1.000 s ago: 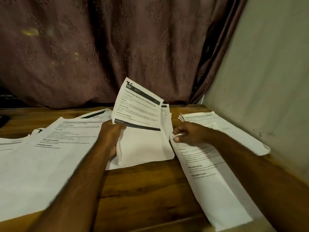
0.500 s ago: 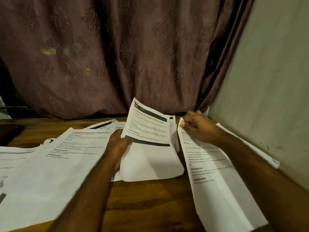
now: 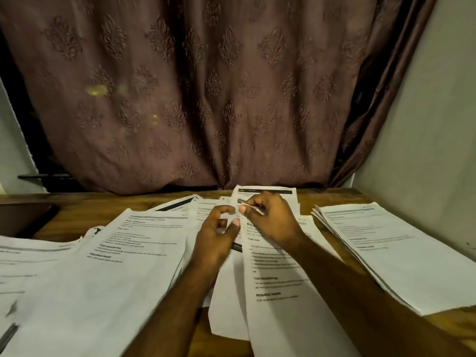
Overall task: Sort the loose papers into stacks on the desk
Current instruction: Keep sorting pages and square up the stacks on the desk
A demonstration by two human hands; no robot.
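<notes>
Several piles of papers lie around the middle sheet (image 3: 280, 287) on the tabletop (image 3: 334, 197): a broad stack (image 3: 103, 266) to its left, a neater stack (image 3: 386, 248) to its right, loose pages (image 3: 268, 193) beyond its far end. A moment ago my left hand (image 3: 219, 238) held a page upright; now that page is down flat, tucked partly under the middle sheet's left edge. That hand hovers with fingers loosely curled, and I cannot tell whether it pinches anything. My right hand (image 3: 270, 217) pinches a paper edge at the middle sheet's far end. I judge one page is placed and the next pick is starting.
</notes>
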